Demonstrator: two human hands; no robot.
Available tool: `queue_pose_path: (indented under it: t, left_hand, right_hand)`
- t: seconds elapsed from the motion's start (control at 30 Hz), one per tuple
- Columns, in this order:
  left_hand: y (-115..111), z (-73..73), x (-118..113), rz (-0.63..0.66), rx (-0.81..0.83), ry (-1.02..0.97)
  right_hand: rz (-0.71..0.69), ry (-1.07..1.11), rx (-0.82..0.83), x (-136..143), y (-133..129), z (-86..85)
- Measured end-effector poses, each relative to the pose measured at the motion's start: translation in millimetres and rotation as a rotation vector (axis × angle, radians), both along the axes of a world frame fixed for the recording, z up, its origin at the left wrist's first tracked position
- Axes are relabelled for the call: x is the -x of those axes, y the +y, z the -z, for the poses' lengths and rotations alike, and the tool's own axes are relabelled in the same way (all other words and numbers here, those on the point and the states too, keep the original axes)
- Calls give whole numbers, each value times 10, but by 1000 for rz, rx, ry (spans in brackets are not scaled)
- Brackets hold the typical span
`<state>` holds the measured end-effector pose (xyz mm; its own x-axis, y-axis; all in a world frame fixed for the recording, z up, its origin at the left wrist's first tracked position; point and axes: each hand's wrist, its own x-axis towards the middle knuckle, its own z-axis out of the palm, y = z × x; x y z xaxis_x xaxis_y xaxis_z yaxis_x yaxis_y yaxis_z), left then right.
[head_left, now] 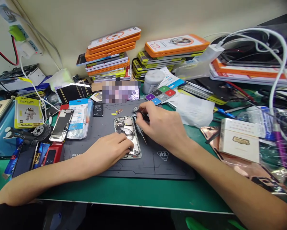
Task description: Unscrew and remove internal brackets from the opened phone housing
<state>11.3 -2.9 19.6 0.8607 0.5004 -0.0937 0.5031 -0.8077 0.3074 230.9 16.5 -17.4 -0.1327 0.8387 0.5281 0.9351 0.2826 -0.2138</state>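
A slim, rounded-rectangular opened phone (127,127) is laid on a dark grey mat (172,169) printed with fine lines, its bright metal rim and silvery inner plates exposed. Its lower left part is covered by the left hand (116,145), whose fingers are curled over it; whether anything is pinched there cannot be told, as the fingertips are turned down. Beside the phone's upper right corner, a dark tool (135,109) with a round, cross-marked end is clasped between the thumb and fingers of the right hand (155,123), by which most of its handle is hidden. Along the phone's right edge a slender screwdriver (140,130) with a pointed metal tip is laid. Beyond the phone's upper left corner, small yellow and copper-coloured pieces (116,112) and a flat black battery (98,109) are seen. Farther left, a glossy screen part (61,125) is rested against a blue-and-white packet (79,118). Behind the phone, orange and yellow boxes (112,65) are stacked, with a cloudy plastic jar (153,81) and a colour-blocked plate (160,95) to their right. Well right of the phone, a wrinkled white sheet (195,110) and a white carton (239,140) are placed.
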Motion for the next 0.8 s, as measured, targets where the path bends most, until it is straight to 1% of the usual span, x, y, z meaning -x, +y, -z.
queue_pose_path:
  t: [0.2, 0.4, 0.6, 0.8]
  left_hand:
    - [3, 61, 5, 44, -173, 46]
    - [-25, 124, 7, 95, -322, 13]
    - [-24, 102, -14, 101, -317, 14]
    - [-12, 111, -14, 134, -364, 40]
  right_hand:
    - [24, 10, 17, 7, -9, -6]
    - [39, 18, 36, 12, -10, -12]
    - [48, 18, 58, 16, -8, -37]
    - [50, 17, 69, 22, -6, -49]
